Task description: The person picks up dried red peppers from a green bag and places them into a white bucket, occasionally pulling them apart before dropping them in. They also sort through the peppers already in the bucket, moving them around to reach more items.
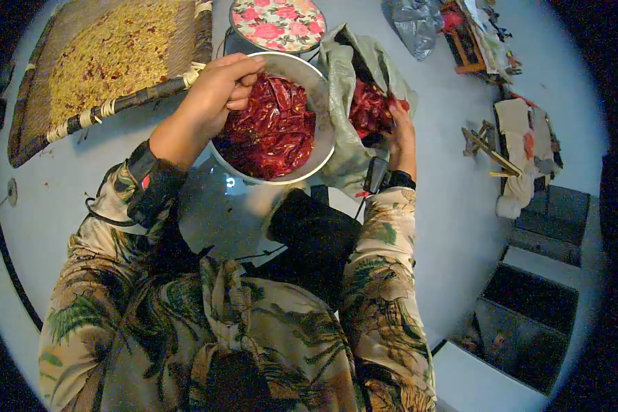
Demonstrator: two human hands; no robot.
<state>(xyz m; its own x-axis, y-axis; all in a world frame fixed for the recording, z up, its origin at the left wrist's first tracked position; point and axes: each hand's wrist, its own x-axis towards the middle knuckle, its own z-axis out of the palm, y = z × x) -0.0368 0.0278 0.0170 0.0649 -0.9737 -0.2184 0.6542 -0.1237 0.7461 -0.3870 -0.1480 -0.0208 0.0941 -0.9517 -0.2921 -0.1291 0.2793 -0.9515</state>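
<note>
A round metal bowl (325,127) holds a pile of dried red chilies (275,127). My left hand (223,89) pinches the bowl's rim at its upper left, fingers closed. To the right of the bowl stands an open green-grey woven sack (340,75) with more red chilies (369,110) at its mouth. Inside the sack's opening, at its right side, my right hand (402,130) has its fingers curled against the chilies, with some of them in its grasp.
A woven tray with a dark frame (89,120) bears yellow pieces at the upper left. Behind the bowl is a floral round stool (278,24). A grey plastic bag (415,27), a small wooden stand (484,144) and dark boxes (529,309) lie to the right.
</note>
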